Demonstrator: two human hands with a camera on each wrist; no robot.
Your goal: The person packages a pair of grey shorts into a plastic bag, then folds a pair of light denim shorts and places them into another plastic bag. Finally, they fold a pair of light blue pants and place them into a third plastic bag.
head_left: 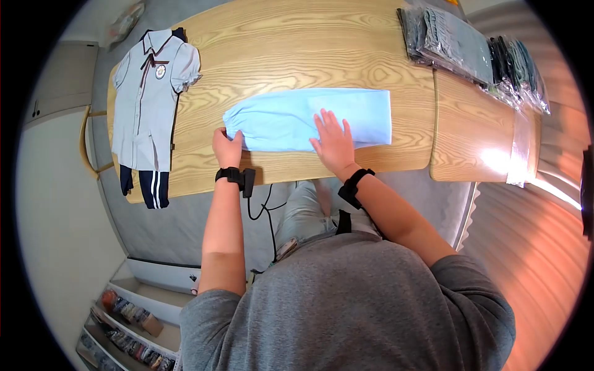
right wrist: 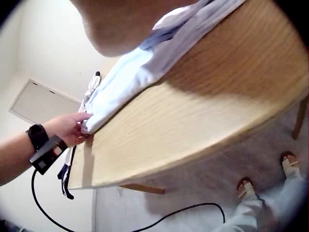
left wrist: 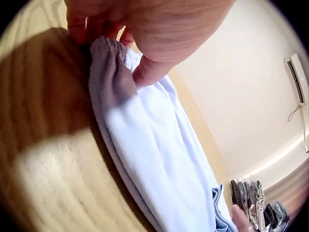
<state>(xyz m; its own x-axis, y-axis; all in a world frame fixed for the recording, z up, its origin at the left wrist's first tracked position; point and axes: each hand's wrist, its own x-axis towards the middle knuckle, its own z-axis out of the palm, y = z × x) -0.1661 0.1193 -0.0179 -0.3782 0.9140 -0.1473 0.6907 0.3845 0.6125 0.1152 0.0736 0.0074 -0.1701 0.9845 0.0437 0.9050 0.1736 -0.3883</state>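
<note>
A light blue garment [head_left: 278, 117], folded into a long strip, lies flat across the wooden table, its gathered elastic end at the left. At that end the left hand [head_left: 228, 148] pinches the gathered edge; in the left wrist view the left hand [left wrist: 164, 34] has its thumb on top of the cloth [left wrist: 154, 140] and its fingers at the far side of the edge. Toward the wider right end, the right hand [head_left: 335, 141] rests on the cloth with spread fingers. The right wrist view shows the right hand [right wrist: 130, 24] only as a dark, near shape above the cloth.
At the table's left lies a grey-blue shirt [head_left: 143, 93] with a dark ribbon, over dark striped bottoms [head_left: 154, 188]. Plastic-wrapped garments [head_left: 458, 46] are piled at the back right. Shelves [head_left: 139, 315] with packed items stand lower left. A black cable [head_left: 269, 213] hangs before the table.
</note>
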